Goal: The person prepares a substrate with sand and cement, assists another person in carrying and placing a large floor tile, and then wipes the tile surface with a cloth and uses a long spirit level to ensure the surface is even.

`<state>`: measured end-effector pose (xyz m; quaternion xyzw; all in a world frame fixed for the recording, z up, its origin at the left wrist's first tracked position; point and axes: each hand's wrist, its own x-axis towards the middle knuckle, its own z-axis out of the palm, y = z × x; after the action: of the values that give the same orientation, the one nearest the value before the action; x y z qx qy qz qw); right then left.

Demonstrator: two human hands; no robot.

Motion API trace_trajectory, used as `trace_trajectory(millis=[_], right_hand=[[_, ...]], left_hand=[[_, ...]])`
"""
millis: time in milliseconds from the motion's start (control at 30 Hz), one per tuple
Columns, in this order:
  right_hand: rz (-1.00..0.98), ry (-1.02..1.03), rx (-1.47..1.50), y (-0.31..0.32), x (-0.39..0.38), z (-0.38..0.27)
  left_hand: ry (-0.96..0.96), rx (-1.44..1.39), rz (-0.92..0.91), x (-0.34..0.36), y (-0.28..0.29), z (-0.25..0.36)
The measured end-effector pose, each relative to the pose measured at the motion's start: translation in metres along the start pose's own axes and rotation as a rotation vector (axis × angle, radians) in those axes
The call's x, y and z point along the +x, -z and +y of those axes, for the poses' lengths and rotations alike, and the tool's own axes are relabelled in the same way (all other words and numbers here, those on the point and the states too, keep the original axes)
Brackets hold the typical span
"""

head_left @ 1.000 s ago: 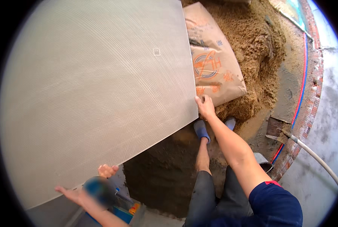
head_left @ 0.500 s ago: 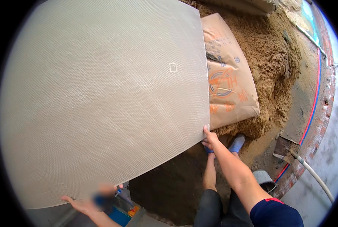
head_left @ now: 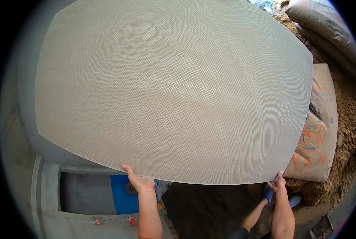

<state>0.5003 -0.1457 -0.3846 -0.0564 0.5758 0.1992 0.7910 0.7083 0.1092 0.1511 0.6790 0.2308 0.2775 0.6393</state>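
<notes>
A large beige-grey tile slab [head_left: 174,107] with a fine raised grid over its surface fills most of the view. My left hand [head_left: 140,182] grips its near edge left of the middle, thumb on the top face and the other fingers hidden underneath. At the near right corner my right hand [head_left: 278,182] pinches the rim, its thumb over the edge. Partly covered by the slab's right end, a brown paper sack [head_left: 319,131] with orange and blue print lies on a heap of sand [head_left: 345,167].
More filled sacks [head_left: 325,24] lie at the far right. Below the slab on the left is a rectangular opening [head_left: 86,193] in grey concrete, with a blue panel [head_left: 122,195] and a round disc in it. Small red clips [head_left: 131,220] sit along its ledge. My feet [head_left: 268,193] stand near the sand.
The view has swung left, so the slab, sack and my feet appear farther right. The slab's left end and the concrete opening now show. Both hands keep hold of the slab.
</notes>
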Motion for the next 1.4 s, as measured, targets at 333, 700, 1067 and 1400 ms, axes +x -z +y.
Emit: trace_trajectory(millis=[333, 700, 1067, 1400], right_hand=[[-0.075, -0.018, -0.012, 0.014, 0.008, -0.002], [-0.091, 0.021, -0.031, 0.011, -0.005, -0.006], [-0.087, 0.03, -0.017, 0.012, -0.007, -0.004], [-0.088, 0.022, -0.051, 0.013, -0.007, -0.004]], left_hand=[[-0.033, 0.034, 0.006, -0.022, 0.012, 0.012], [-0.041, 0.028, -0.036, -0.017, 0.017, 0.009], [-0.044, 0.059, -0.027, -0.02, 0.013, 0.012], [-0.043, 0.063, -0.026, -0.022, 0.012, 0.015]])
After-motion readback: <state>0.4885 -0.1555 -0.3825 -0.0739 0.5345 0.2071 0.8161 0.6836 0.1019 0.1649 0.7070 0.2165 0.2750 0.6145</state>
